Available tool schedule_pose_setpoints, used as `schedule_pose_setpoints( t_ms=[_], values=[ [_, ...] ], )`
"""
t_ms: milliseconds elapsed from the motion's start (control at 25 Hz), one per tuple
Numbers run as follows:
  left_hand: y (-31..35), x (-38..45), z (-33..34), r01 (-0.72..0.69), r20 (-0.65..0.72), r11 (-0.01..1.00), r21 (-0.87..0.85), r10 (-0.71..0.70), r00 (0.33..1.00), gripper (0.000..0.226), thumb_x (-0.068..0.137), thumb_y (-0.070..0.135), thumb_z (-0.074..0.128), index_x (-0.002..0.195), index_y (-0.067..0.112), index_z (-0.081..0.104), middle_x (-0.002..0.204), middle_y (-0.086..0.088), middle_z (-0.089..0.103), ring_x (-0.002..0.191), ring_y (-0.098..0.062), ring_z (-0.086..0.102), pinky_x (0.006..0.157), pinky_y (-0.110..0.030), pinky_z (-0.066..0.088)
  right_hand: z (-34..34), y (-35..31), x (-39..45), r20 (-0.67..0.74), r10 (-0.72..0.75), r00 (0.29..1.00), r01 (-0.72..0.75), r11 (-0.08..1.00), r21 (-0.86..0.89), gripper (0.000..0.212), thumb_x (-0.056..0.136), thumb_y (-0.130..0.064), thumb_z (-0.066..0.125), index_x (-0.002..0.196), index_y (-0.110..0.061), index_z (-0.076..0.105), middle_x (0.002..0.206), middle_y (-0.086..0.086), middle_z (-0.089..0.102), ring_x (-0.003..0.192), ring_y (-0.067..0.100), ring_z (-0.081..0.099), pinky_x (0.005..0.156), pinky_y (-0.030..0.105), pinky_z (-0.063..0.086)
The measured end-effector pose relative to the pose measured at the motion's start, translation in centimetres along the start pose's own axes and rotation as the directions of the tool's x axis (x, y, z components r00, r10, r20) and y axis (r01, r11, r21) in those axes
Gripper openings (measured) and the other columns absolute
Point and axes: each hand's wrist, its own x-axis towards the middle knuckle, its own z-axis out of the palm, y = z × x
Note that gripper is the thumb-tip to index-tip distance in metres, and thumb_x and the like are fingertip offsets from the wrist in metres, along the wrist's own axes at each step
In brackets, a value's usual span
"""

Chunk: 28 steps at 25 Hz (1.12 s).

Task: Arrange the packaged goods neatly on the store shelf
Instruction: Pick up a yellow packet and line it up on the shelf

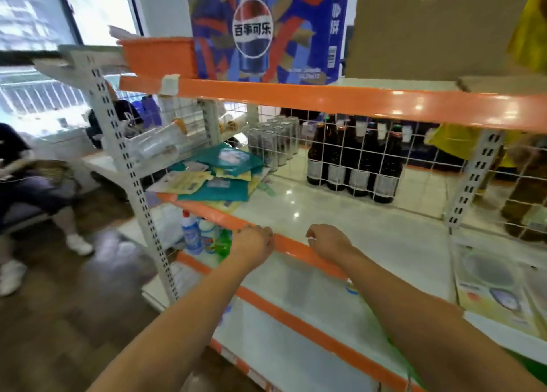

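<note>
**Both hands at the orange shelf edge, packets heaped far left**

Head view. Left hand (257, 240) seen from the back, knuckles up, fingers curled down over the orange front strip (291, 248) of the middle shelf (370, 235) and touching it; nothing else held. Right hand (327, 241) just right of it, loosely curled, fingertips at or just above the same strip; cannot tell whether touching, too blurred. Nothing visible in that hand either. Both forearms reaching in from the near edge.

On the middle shelf, far left corner: a loose, overlapping heap of flat packets (217, 174), teal and yellow, lying at odd angles, some jutting over the left end of the strip. Well apart from both hands. Rest of the white shelf surface glossy, reflecting lights.

Behind a white wire grid (349, 143) at the shelf's far side: a cluster of cans (273, 143) left, a block of dark brown bottles (359, 167) with pale labels right, upright and packed tight.

On the top shelf: orange plastic bin (157, 57) far left, contents hidden; blue Pepsi carton (266, 27) beside it, touching; brown cardboard box (429, 27) to the right.

Below, on the lower left shelf: cleaning bottles (196, 232), white-blue and green, upright. Near right: pale printed boxes (497, 291) on a neighbouring shelf.

Far left, a seated person (26, 190), blurred.
</note>
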Motion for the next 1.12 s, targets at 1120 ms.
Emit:
schedule_pose_setpoints(
  t_ms=[1120],
  values=[
    [-29.0,9.5,4.0,0.441,0.085,0.892,-0.098,-0.434,0.897,0.039,0.097,0.04,0.042,0.13,0.022,0.049,0.129,-0.005,0.055,0.119,-0.027,0.051,0.096,-0.039,0.04,5.3,-25.3,29.4,-0.008,-0.359,0.933,0.358,0.933,-0.043,0.026,0.091,-0.015,0.044,0.11,-0.009,0.062,0.111,0.013,0.064,0.101,0.03,0.059,0.078,0.036,0.049]
  ],
)
